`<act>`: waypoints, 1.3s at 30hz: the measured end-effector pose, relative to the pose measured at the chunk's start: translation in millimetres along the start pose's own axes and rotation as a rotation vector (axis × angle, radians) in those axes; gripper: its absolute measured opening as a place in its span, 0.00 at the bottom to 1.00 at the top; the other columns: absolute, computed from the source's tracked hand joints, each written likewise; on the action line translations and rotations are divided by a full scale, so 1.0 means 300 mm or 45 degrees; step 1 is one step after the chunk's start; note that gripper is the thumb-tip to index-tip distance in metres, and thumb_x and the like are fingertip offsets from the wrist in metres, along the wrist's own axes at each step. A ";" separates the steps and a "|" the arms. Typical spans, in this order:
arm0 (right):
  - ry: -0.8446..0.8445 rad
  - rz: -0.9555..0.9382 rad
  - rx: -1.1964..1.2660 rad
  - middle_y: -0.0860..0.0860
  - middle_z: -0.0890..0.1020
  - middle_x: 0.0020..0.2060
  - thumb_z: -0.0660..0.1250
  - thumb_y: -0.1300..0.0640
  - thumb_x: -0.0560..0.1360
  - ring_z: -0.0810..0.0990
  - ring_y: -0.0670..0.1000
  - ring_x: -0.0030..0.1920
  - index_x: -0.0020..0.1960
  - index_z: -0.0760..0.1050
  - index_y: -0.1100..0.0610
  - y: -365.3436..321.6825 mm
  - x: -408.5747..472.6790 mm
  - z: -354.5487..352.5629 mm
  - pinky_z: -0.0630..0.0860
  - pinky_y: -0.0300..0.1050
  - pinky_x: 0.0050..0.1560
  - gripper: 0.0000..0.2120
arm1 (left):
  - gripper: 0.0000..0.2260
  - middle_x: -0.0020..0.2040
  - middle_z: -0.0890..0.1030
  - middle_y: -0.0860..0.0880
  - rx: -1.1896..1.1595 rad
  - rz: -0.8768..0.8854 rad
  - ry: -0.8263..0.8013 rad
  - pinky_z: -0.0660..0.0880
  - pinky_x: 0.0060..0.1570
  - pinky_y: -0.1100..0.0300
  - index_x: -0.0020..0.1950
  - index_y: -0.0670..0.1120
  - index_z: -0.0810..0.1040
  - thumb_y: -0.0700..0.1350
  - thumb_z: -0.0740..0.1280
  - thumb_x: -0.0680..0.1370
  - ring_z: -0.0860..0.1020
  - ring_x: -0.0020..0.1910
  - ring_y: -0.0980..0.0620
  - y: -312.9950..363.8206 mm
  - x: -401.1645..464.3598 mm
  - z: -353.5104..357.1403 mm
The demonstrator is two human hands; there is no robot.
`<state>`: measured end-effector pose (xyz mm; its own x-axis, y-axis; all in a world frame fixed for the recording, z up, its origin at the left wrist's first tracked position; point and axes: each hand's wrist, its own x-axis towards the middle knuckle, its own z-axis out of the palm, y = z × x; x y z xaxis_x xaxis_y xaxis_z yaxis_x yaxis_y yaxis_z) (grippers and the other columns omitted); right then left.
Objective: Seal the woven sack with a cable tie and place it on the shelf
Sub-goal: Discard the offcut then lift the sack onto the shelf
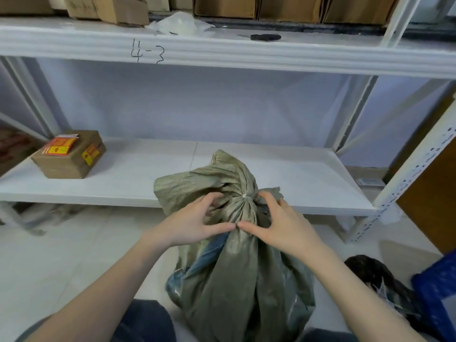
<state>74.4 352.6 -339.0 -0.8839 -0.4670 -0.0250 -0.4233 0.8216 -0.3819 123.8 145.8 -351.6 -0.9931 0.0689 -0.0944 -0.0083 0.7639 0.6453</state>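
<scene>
Both my hands grip the gathered neck of a grey-green woven sack on the floor in front of a white shelf rack.

Nearest to me, my knees in dark trousers point(145, 322) frame the woven sack point(237, 287), which stands upright on the pale tiled floor point(61, 255) between them. My left hand point(195, 225) and right hand point(278, 223) curl around the sack's bunched neck from either side, thumbs nearly meeting at the front, fingers pressed into the cloth. A pale cable tie point(244, 195) shows at the cinched point, with the loose top fanning out above it. To my right lie a black bag point(372, 272) and something blue point(436, 292). Beyond the sack runs the lower shelf point(283, 174), carrying a cardboard box with yellow labels point(70, 154) at the left. Above, the upper shelf point(222, 53), marked "4-3", holds a dark-handled tool point(265, 37), a crumpled clear plastic bag point(180, 23) and cardboard boxes point(283, 7).
</scene>
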 end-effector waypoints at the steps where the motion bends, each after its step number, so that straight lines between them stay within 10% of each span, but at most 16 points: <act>1: -0.012 -0.003 -0.003 0.56 0.74 0.62 0.57 0.25 0.64 0.75 0.60 0.61 0.69 0.54 0.42 0.003 -0.001 0.008 0.73 0.53 0.55 0.40 | 0.40 0.71 0.69 0.51 0.031 -0.011 -0.061 0.69 0.65 0.58 0.74 0.54 0.55 0.67 0.67 0.68 0.71 0.66 0.55 -0.003 0.008 0.005; 12: 0.014 -0.129 0.249 0.54 0.81 0.52 0.67 0.47 0.72 0.79 0.58 0.53 0.71 0.53 0.51 -0.002 0.004 0.053 0.74 0.47 0.47 0.34 | 0.52 0.73 0.65 0.53 0.141 0.116 -0.285 0.66 0.67 0.53 0.76 0.54 0.40 0.62 0.73 0.66 0.68 0.68 0.51 0.049 0.039 0.085; 18: 0.186 -0.192 0.316 0.56 0.82 0.46 0.63 0.60 0.74 0.79 0.58 0.47 0.71 0.57 0.49 0.007 -0.002 0.058 0.70 0.47 0.42 0.29 | 0.60 0.64 0.74 0.41 0.499 0.047 -0.190 0.71 0.51 0.54 0.73 0.50 0.27 0.68 0.71 0.64 0.73 0.58 0.44 0.084 0.030 0.144; 23: 0.352 -0.238 0.494 0.50 0.77 0.37 0.62 0.66 0.71 0.74 0.58 0.39 0.68 0.63 0.49 -0.001 0.005 0.025 0.69 0.49 0.42 0.28 | 0.55 0.59 0.78 0.41 0.477 -0.002 0.178 0.72 0.53 0.51 0.76 0.43 0.41 0.65 0.71 0.65 0.73 0.61 0.41 0.149 0.058 0.193; 33: 0.469 -0.327 0.522 0.42 0.74 0.41 0.65 0.61 0.74 0.69 0.41 0.34 0.71 0.63 0.49 0.008 0.020 -0.046 0.69 0.39 0.46 0.28 | 0.10 0.48 0.81 0.38 0.490 0.051 0.532 0.70 0.40 0.52 0.52 0.45 0.74 0.44 0.65 0.71 0.77 0.49 0.33 0.196 0.137 0.092; 39: 0.410 -0.381 0.230 0.51 0.54 0.72 0.67 0.51 0.74 0.75 0.54 0.55 0.75 0.41 0.43 0.002 -0.049 -0.120 0.74 0.46 0.49 0.42 | 0.13 0.45 0.83 0.41 0.447 0.214 0.670 0.66 0.38 0.55 0.52 0.48 0.77 0.41 0.65 0.68 0.77 0.48 0.34 0.272 0.161 -0.025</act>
<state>79.8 371.8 -305.7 -0.7572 -0.5257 0.3877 -0.6525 0.5832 -0.4839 74.4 206.6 -297.8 -0.9029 -0.0497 0.4270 0.1018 0.9403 0.3247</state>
